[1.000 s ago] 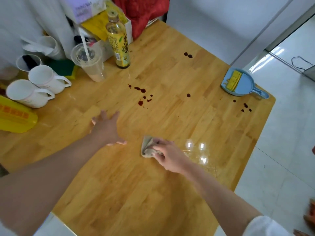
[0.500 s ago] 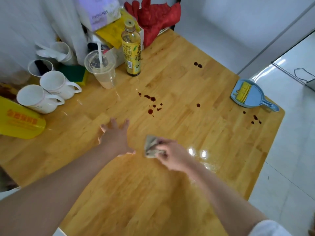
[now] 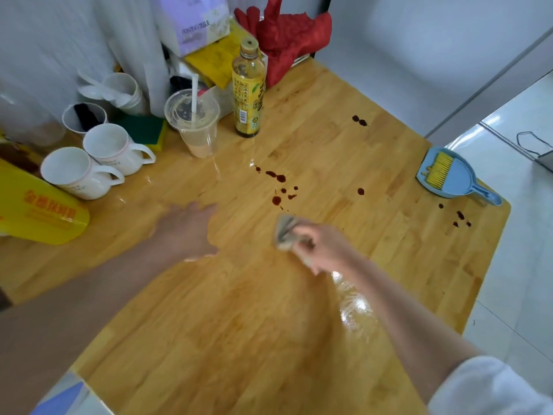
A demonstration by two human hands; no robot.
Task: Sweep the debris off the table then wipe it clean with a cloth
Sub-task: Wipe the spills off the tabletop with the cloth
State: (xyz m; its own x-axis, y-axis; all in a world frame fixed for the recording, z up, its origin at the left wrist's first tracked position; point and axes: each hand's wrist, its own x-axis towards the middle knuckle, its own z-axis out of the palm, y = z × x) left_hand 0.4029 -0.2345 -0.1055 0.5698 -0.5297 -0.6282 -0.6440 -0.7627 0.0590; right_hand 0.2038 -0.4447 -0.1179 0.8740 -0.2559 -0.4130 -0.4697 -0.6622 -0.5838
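Table (image 3: 329, 145): wet sheen near front, dark drops mid and right. Left hand (image 3: 187, 227) flat, fingers spread, bracing. Right hand (image 3: 324, 250) clenched round cloth (image 3: 284, 232), just short of drops. Risk: bunched cloth smears stains; wide stroke tips cup (image 3: 194, 127).

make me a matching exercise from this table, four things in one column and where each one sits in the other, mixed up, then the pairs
Things:
1. cloth
2. dustpan
3. bottle
4. mugs

Places:
A. right edge of the table, brush lying in it
B. gripped in the right hand
C. far left, side by side
D. upright beside the plastic cup

Pairs: 1-B, 2-A, 3-D, 4-C
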